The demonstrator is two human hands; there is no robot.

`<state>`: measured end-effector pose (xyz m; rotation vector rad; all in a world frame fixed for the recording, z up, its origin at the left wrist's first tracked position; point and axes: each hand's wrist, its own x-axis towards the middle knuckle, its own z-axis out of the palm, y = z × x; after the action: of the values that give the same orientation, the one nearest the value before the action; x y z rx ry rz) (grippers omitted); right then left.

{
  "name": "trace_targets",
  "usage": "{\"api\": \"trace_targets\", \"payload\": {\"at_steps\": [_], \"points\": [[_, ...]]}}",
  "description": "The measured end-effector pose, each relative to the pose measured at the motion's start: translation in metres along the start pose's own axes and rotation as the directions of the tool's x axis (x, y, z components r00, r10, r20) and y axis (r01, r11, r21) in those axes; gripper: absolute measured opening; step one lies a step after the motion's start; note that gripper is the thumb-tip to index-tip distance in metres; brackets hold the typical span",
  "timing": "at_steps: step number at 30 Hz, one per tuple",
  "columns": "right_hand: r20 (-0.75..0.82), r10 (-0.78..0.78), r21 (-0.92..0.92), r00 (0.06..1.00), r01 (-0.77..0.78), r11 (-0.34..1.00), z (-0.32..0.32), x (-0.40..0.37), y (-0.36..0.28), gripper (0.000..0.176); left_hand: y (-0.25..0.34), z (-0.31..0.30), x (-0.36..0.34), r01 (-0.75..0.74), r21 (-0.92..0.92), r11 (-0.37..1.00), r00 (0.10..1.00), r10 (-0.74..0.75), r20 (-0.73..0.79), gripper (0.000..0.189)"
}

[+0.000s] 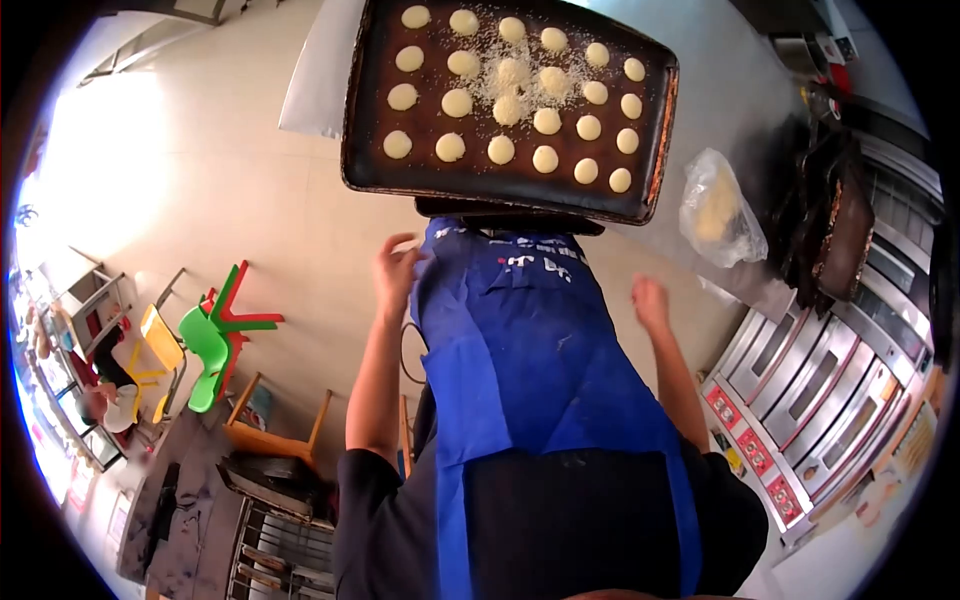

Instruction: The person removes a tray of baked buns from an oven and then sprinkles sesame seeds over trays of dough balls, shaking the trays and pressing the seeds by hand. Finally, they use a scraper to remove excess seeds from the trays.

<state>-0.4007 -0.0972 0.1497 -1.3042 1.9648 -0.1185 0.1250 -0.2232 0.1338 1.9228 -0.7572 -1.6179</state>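
A dark baking tray (510,178) at the top centre carries rows of round, pale dough pieces (500,150). Small pale grains (490,75) lie scattered over the middle and back rows, thickest near the centre. My left hand (399,265) is just below the tray's near left corner, by the blue apron (530,350), its fingers loosely bent and apart with nothing in them. Lower right of the tray, my right hand (650,302) hangs in the air, touching nothing I can see. Its fingers look curled but are smeared. A clear plastic bag (722,210) with pale contents lies right of the tray.
Under the near edge of the tray another dark tray (510,217) shows. Stacked dark trays (840,230) and a steel oven (800,370) stand on the right. On the left are a green chair (207,350), a wooden stool (270,435) and a rack (275,550).
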Motion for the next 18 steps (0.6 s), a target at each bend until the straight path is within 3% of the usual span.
{"api": "trace_targets", "payload": {"at_steps": [1,2,3,4,6,7,8,9,10,11,12,13,14,15,16,17,18], "points": [[0.077,-0.079,0.095,0.994,0.071,0.993,0.025,-0.026,0.029,0.024,-0.030,-0.025,-0.002,-0.036,0.246,0.969,0.991,0.067,-0.119,0.055],[0.297,0.295,-0.151,0.908,-0.260,0.954,0.039,-0.057,0.021,0.077,-0.059,-0.047,-0.008,-0.041,0.481,0.876,0.964,0.161,-0.212,0.065],[0.302,0.460,-0.558,0.835,-0.236,0.795,0.033,-0.067,-0.028,0.107,-0.083,-0.064,-0.022,0.006,0.856,0.516,0.935,0.301,-0.188,0.071],[0.155,0.266,-0.581,0.951,-0.129,0.803,0.033,-0.081,-0.058,0.096,-0.109,-0.080,-0.037,0.093,0.995,0.025,0.906,0.413,-0.095,0.076],[0.218,0.200,-0.368,0.955,-0.109,0.923,0.037,-0.072,-0.043,0.070,-0.239,-0.131,-0.038,0.129,0.992,-0.005,0.905,0.409,-0.115,0.075],[0.209,0.214,-0.366,0.954,-0.126,0.922,0.035,-0.066,-0.056,0.070,-0.221,-0.136,-0.041,0.261,0.676,0.689,0.936,-0.010,-0.351,0.071],[0.216,0.265,0.054,0.940,-0.282,0.958,0.027,-0.052,-0.093,0.054,-0.204,-0.141,-0.047,0.479,-0.036,0.877,0.858,-0.476,-0.193,0.069],[0.232,0.302,0.461,0.925,-0.378,0.803,0.022,-0.040,-0.121,0.044,-0.211,-0.146,-0.041,0.483,-0.026,0.875,0.860,-0.479,-0.176,0.069],[0.220,0.316,0.460,0.923,-0.384,0.800,0.027,-0.036,-0.138,0.044,-0.224,-0.156,-0.030,0.505,0.068,0.860,0.841,-0.473,-0.262,0.061],[0.221,0.185,0.600,0.958,-0.283,0.749,0.034,-0.032,-0.153,0.041,-0.231,-0.161,-0.021,0.527,0.158,0.835,0.821,-0.452,-0.350,0.056],[0.200,0.050,0.723,0.978,-0.182,0.666,0.038,-0.034,-0.159,0.040,-0.215,-0.154,-0.018,0.526,0.165,0.834,0.824,-0.453,-0.341,0.056],[0.198,0.056,0.722,0.979,-0.184,0.667,0.041,-0.037,-0.154,0.040,-0.176,-0.143,-0.014,0.501,0.370,0.783,0.822,-0.297,-0.486,0.052],[0.192,0.058,0.601,0.980,-0.164,0.782,0.048,-0.038,-0.142,0.036,-0.140,-0.135,-0.008,0.488,0.548,0.679,0.804,-0.106,-0.585,0.050],[0.186,0.055,0.460,0.981,-0.136,0.878,0.049,-0.035,-0.133,0.033,-0.119,-0.133,-0.003,0.488,0.540,0.685,0.802,-0.109,-0.587,0.050],[0.186,0.050,0.453,0.981,-0.131,0.882,0.044,-0.029,-0.126,0.033,-0.103,-0.132,0.002,0.442,0.515,0.735,0.804,-0.069,-0.591,0.048],[0.049,-0.070,0.152,0.996,0.062,0.986,0.037,-0.020,-0.118,0.030,-0.096,-0.128,0.006,0.391,0.492,0.778,0.804,-0.029,-0.593,0.046],[-0.042,-0.225,-0.185,0.974,0.213,0.959,0.028,-0.011,-0.125,0.027,-0.102,-0.128,0.013,0.391,0.490,0.779,0.806,-0.033,-0.591,0.046]]}}
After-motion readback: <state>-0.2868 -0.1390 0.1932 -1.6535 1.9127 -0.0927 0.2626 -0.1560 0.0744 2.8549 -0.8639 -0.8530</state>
